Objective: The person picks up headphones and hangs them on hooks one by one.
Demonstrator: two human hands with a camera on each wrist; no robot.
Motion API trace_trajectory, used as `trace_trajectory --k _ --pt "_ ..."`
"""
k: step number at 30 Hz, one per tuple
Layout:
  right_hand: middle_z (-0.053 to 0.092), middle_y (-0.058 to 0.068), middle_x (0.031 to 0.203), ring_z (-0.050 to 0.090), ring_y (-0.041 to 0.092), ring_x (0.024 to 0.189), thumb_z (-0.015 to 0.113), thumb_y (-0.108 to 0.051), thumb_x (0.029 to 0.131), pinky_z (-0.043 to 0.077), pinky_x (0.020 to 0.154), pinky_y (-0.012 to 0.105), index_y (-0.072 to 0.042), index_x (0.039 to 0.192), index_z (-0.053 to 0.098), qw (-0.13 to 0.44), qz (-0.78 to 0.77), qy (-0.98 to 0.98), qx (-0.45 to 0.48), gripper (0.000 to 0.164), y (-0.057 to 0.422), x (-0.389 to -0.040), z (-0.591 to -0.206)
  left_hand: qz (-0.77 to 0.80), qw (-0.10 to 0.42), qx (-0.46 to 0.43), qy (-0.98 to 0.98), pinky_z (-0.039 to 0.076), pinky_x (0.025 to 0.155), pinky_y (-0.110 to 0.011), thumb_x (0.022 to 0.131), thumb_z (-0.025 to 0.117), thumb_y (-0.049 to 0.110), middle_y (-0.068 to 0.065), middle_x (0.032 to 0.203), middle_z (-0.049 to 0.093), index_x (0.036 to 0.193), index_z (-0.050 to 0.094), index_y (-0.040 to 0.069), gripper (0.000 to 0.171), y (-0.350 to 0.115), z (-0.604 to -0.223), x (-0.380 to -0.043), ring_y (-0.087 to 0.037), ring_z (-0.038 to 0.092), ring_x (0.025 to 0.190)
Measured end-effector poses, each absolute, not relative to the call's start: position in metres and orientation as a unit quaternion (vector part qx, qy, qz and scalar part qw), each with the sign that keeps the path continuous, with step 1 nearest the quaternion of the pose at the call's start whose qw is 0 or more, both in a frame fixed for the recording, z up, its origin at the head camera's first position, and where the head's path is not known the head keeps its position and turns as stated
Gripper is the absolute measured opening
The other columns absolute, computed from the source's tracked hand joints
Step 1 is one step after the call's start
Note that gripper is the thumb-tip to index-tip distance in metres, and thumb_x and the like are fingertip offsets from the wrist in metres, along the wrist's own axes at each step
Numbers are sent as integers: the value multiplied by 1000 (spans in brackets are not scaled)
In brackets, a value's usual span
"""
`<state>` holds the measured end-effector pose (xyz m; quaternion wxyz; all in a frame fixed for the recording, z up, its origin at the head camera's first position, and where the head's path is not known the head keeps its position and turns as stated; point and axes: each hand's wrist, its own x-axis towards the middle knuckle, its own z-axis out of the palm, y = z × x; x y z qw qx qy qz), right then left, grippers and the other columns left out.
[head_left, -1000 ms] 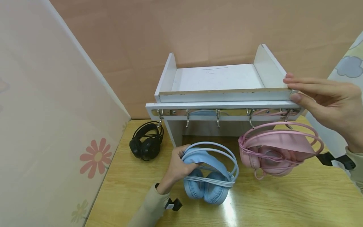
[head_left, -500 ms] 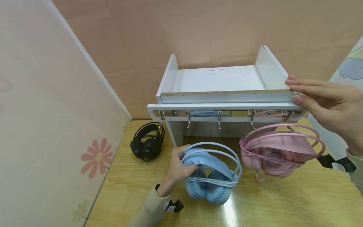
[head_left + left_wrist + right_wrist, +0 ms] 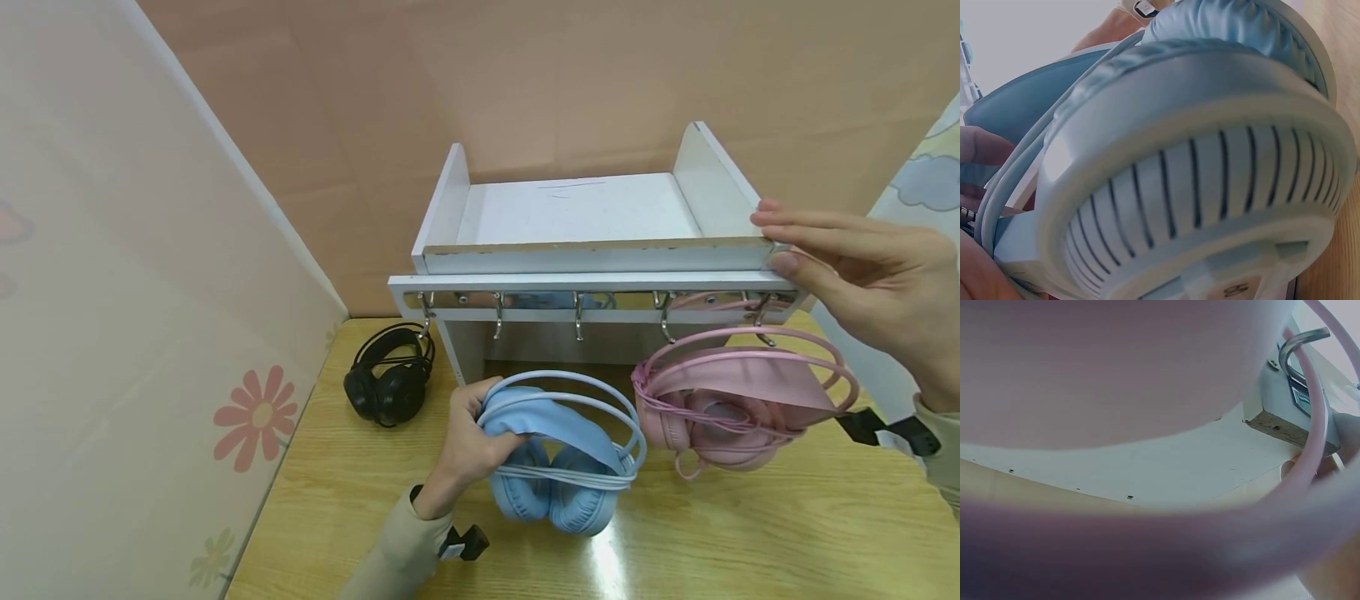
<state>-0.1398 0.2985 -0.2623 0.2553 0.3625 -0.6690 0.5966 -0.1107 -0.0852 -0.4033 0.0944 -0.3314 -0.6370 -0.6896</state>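
My left hand [image 3: 476, 437] grips the light blue headphones [image 3: 577, 417] by the left part of the headband, fingers behind and thumb in front. They hang tilted below the hook rail, cable wound across the ear cups. In the left wrist view a ribbed blue ear cup [image 3: 1210, 175] fills most of the picture. My right hand [image 3: 877, 267] holds the right front corner of the white shelf [image 3: 600, 261], thumb in front and fingers against the side panel. Below it, pink headphones [image 3: 738, 417] hang at the rail's right end; their band passes through a metal hook [image 3: 1294, 347] in the right wrist view.
Several metal hooks, among them a middle hook [image 3: 578, 317], line the shelf's front rail. Black headphones [image 3: 388, 379] lie on the wooden table [image 3: 337, 500] at the left. A flowered panel [image 3: 187, 333] borders the left side, and a brown backdrop [image 3: 555, 83] stands behind.
The blue headphones have swung slightly, their right end moving right and a little up under the rail. My right hand stays at the shelf corner; the pink headphones hang as before.
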Motion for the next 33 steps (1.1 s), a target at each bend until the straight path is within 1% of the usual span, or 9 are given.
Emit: trace_trajectory --k 6,10,16,23,27,29,33 --pt "75 22 129 68 23 133 71 17 91 52 107 20 34 109 62 252 620 -645 370 26 294 -137 -260 -688 98 -334 -637 40 56 -20 76 72 -6 -19 65 60 85 68 -4 10 -84 -401 -111 -3 50 63" --pt "75 23 127 69 24 132 72 17 91 53 106 21 35 108 62 252 629 -631 377 27 292 -136 -259 -688 98 -335 -637 39 57 -19 77 72 -6 -18 65 59 86 69 -4 10 -82 -399 -111 -3 49 62" --pt "75 24 126 69 25 132 74 17 90 54 105 22 35 107 61 255 630 -625 383 28 292 -136 -259 -692 99 -335 -632 41 58 -19 79 71 -7 -19 65 60 88 70 -5 10 -79 -396 -112 -3 48 62" --pt "75 23 128 69 24 132 72 18 90 54 104 20 35 109 61 254 629 -636 368 27 295 -138 -261 -688 94 -339 -635 46 59 -22 80 72 -6 -23 73 68 93 72 -6 13 -75 -393 -114 -5 54 65" --pt "75 24 128 68 24 132 72 19 90 54 103 20 34 109 62 253 626 -640 366 27 296 -139 -262 -689 98 -334 -636 48 60 -22 80 72 -5 -24 74 69 95 73 -7 15 -74 -392 -115 -5 56 65" --pt "75 24 128 68 24 133 71 19 90 54 103 20 34 109 62 254 625 -643 364 27 296 -139 -262 -689 100 -334 -635 49 60 -23 80 73 -4 -24 73 69 95 73 -7 14 -73 -391 -117 -5 56 65" --pt "74 22 130 67 23 134 71 17 91 53 105 19 34 110 62 255 614 -657 356 27 298 -139 -264 -690 98 -339 -632 44 58 -22 81 73 -3 -20 67 63 88 70 -6 8 -71 -389 -119 -5 51 62"
